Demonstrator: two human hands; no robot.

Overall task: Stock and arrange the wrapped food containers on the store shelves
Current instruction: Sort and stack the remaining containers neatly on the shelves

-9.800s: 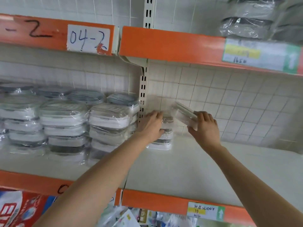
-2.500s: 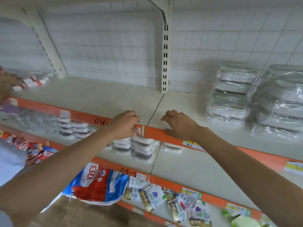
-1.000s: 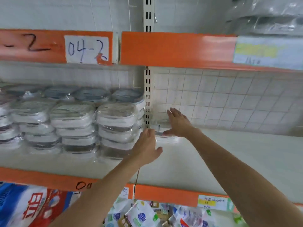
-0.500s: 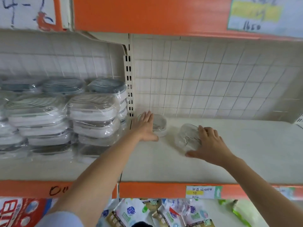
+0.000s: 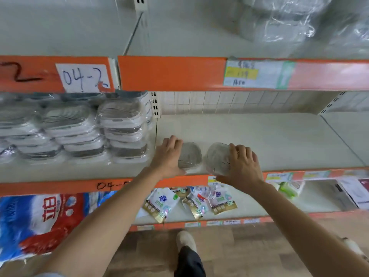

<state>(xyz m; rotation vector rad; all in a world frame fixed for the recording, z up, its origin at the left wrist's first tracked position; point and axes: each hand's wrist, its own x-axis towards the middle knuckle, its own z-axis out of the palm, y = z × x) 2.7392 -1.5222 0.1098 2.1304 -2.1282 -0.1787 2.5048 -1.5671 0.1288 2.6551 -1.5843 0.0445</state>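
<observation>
White label point(image 5: 84, 77) on orange shelf edge: "04-2". Lower edge point(image 5: 60, 186), handwritten: "04-".

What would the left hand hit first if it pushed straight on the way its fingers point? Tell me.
The left hand points toward the back of the white shelf. Bare shelf lies ahead, then the white tiled back wall. The small round clear wrapped container sits just right of that line, though depth is unclear.

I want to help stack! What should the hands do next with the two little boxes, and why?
Probably slide both back toward the wall. The left container and right container sit near the front lip of the shelf, under the left hand and right hand, with bare shelf behind.
</observation>
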